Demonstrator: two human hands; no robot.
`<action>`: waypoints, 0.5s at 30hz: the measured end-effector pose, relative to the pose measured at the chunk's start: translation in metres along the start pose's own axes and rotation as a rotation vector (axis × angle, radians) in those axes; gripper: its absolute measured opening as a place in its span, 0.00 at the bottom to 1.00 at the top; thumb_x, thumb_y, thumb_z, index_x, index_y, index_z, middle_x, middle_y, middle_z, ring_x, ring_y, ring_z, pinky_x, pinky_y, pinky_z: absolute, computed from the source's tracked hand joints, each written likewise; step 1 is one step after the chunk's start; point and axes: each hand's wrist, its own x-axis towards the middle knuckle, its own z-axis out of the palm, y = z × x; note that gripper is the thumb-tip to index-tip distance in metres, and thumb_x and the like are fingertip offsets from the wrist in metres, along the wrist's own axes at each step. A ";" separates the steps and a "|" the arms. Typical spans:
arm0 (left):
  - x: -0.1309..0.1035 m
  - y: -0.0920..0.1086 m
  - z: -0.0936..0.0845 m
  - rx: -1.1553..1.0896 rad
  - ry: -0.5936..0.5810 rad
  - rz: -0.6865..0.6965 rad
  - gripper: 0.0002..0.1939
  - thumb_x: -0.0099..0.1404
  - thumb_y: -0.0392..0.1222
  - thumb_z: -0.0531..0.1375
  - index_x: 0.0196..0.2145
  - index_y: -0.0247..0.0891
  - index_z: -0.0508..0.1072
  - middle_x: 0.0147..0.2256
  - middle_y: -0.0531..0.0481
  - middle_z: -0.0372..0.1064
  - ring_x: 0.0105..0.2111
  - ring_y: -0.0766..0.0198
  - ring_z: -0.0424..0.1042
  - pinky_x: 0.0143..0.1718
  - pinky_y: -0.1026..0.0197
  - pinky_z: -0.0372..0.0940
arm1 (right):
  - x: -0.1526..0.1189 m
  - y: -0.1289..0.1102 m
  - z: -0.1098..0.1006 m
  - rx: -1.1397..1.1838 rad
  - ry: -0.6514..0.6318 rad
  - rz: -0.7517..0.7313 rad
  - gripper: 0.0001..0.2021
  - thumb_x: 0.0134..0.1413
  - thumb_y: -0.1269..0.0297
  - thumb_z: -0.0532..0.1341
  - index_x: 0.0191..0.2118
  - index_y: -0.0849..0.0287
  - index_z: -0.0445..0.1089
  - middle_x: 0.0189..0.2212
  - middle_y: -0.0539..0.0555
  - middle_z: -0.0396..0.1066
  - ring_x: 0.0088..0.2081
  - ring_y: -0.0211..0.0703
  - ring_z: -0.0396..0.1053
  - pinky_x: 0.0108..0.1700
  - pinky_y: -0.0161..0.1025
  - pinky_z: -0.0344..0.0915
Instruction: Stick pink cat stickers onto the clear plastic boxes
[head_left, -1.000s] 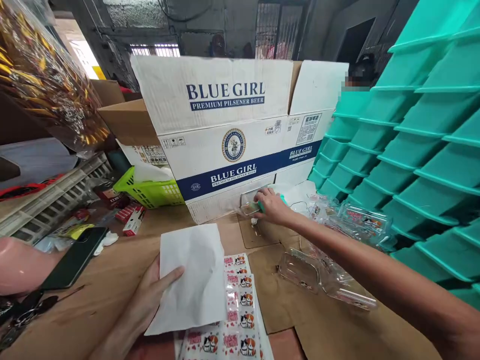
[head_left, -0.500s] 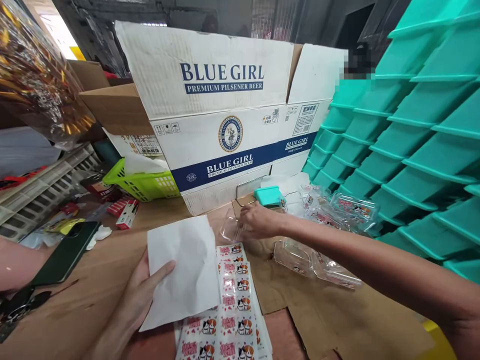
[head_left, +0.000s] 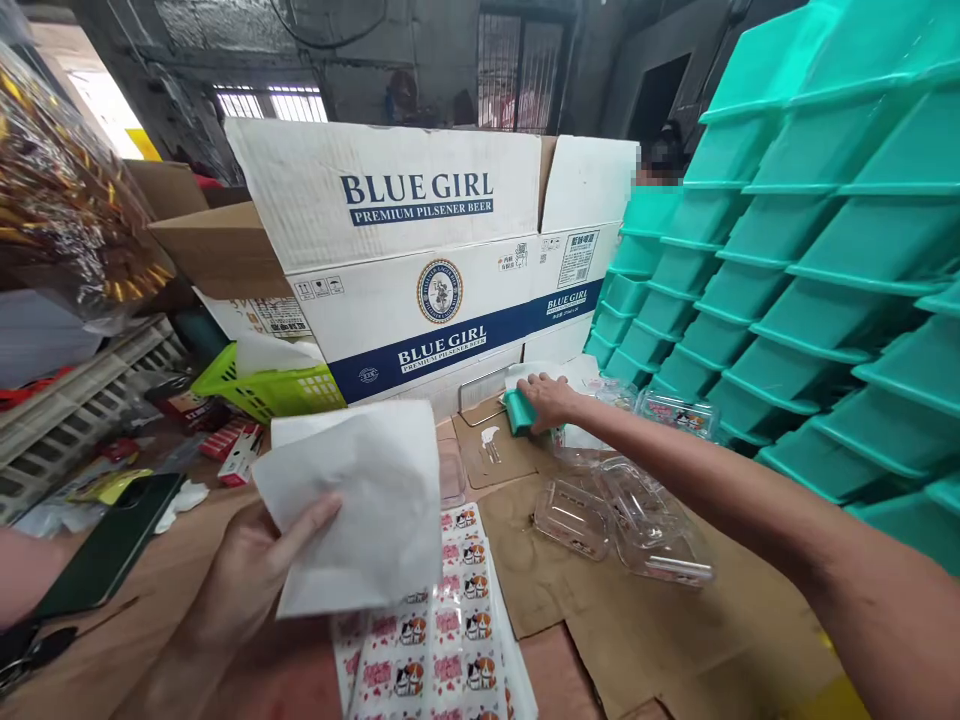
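Left hand (head_left: 251, 550) pinches white paper (head_left: 360, 545), thumb on top, above sticker sheets (head_left: 450, 640). Right hand (head_left: 553, 402) part-curled over teal container (head_left: 516, 416) on bench; grip unclear. Clear tubs (head_left: 574, 522) nearer. Seems a hold-and-reach step; lifting the container would need surer finger closure.

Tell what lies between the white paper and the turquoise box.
In the head view: a clear plastic container, then brown cardboard bearing white marks, nearer the turquoise box.

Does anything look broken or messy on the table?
Yes, a bit. The brown cardboard has a ragged edge near the front, maybe torn. The clear plastic boxes lie every which way, and the sticker sheets aren't lined up neatly.
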 end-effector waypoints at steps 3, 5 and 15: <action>0.028 0.030 0.046 -0.058 -0.095 0.194 0.21 0.44 0.42 0.74 0.37 0.37 0.79 0.46 0.48 0.78 0.51 0.51 0.73 0.52 0.58 0.70 | 0.000 0.018 -0.002 0.179 0.106 0.157 0.37 0.37 0.53 0.70 0.53 0.61 0.60 0.46 0.66 0.70 0.47 0.60 0.69 0.47 0.50 0.67; 0.059 0.038 0.091 -0.139 -0.350 0.217 0.19 0.49 0.43 0.72 0.38 0.33 0.79 0.46 0.44 0.77 0.49 0.50 0.74 0.51 0.53 0.70 | 0.000 0.032 -0.002 0.313 0.191 0.288 0.36 0.44 0.47 0.65 0.55 0.63 0.56 0.44 0.66 0.71 0.41 0.56 0.72 0.39 0.46 0.69; 0.181 -0.035 0.281 0.681 -0.462 0.567 0.18 0.61 0.30 0.56 0.50 0.27 0.70 0.50 0.28 0.71 0.54 0.42 0.68 0.57 0.45 0.58 | -0.011 0.089 -0.028 0.636 0.709 0.479 0.38 0.50 0.45 0.60 0.60 0.61 0.46 0.50 0.65 0.66 0.47 0.54 0.69 0.43 0.46 0.71</action>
